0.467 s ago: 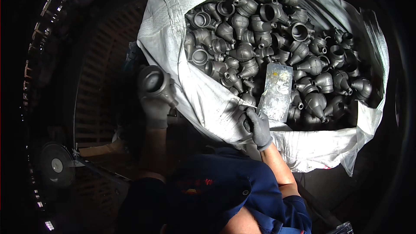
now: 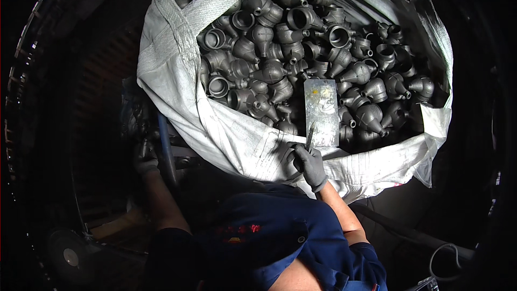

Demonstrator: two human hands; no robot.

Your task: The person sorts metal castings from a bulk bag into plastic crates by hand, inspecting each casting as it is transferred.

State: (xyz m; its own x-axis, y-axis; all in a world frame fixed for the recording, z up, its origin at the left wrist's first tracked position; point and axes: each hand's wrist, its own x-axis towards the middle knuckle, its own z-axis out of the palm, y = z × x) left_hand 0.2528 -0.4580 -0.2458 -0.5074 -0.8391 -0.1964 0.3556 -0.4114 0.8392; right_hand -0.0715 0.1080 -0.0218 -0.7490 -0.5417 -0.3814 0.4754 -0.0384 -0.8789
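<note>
My right hand (image 2: 311,168), in a grey glove, is closed around a thin, pointed grey tool (image 2: 310,136) at the front rim of the big white sack (image 2: 237,129). The tool's tip overlaps a flat, scuffed metal plate (image 2: 322,109) lying on the castings. Dark grey pipe-like metal castings (image 2: 272,70), with round bodies, open sockets and narrow spouts, fill the sack. In deep shadow left of the sack is my gloved left hand (image 2: 145,159). Its fingers are too dark to make out, and whether it holds a casting does not show.
A dark upright bar (image 2: 166,151) stands between my left hand and the sack. Slatted crates lie in shadow at the left, near a brown cardboard piece (image 2: 119,224) and a round disc (image 2: 70,257). A long bar (image 2: 409,231) runs at the lower right, beside a looped cable (image 2: 444,261).
My left hand has moved left and down into the shadow; the casting it held no longer shows clearly. The whole view has shifted, and the right hand keeps its grip at the sack's rim.
</note>
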